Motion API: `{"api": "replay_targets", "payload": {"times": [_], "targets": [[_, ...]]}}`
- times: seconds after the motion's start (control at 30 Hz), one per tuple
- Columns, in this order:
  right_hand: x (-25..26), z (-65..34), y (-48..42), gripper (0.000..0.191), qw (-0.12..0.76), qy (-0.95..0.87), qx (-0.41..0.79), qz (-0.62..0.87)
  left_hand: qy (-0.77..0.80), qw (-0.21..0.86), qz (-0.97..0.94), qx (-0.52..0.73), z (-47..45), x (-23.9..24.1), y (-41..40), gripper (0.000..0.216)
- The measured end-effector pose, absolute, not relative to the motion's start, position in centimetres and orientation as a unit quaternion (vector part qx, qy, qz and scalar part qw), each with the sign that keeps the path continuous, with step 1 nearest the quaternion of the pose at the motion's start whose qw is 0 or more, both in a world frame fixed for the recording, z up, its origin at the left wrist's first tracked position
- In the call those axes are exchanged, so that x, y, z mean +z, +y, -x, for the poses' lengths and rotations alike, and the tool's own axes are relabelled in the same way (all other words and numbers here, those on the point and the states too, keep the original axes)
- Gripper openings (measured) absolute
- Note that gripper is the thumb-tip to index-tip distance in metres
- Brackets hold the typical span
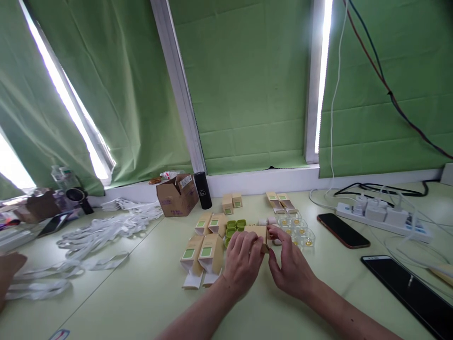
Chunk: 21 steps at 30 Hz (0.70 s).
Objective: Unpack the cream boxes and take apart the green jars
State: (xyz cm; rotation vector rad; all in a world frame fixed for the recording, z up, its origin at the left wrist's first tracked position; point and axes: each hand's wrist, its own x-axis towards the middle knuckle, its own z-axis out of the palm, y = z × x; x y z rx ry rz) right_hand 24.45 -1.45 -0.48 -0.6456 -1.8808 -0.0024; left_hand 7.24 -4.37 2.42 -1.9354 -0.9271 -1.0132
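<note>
A small tan carton (257,230) is between my hands above the table. My left hand (243,257) is closed around its left and near side, the fingers curled over it. With thumb and fingertips, my right hand (290,262) grips the carton's right end. Left of my left hand lie tan cartons (211,252) with green labels and open white flaps. Partly covered by that hand are several small green containers (230,224). Clear round containers (300,230) with yellow centres stand just beyond my right hand. What is inside the held carton is hidden.
Two closed cartons (227,204) and two open ones (281,202) stand farther back. Behind are a brown cardboard box (177,196) and a black cylinder (202,190). White straps (88,231) pile up left, near another person's arm (10,271). Right are a phone (342,230), tablet (406,293) and power strip (382,219).
</note>
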Motion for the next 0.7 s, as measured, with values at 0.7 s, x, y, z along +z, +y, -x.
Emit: {"api": "replay_targets", "payload": {"times": [0.7], "targets": [[-0.31, -24.71, -1.25, 0.046, 0.536, -0.787, 0.035, 0.304, -0.427, 0.267, 0.768, -0.396, -7.45, 2.08, -4.63, 0.033]]}}
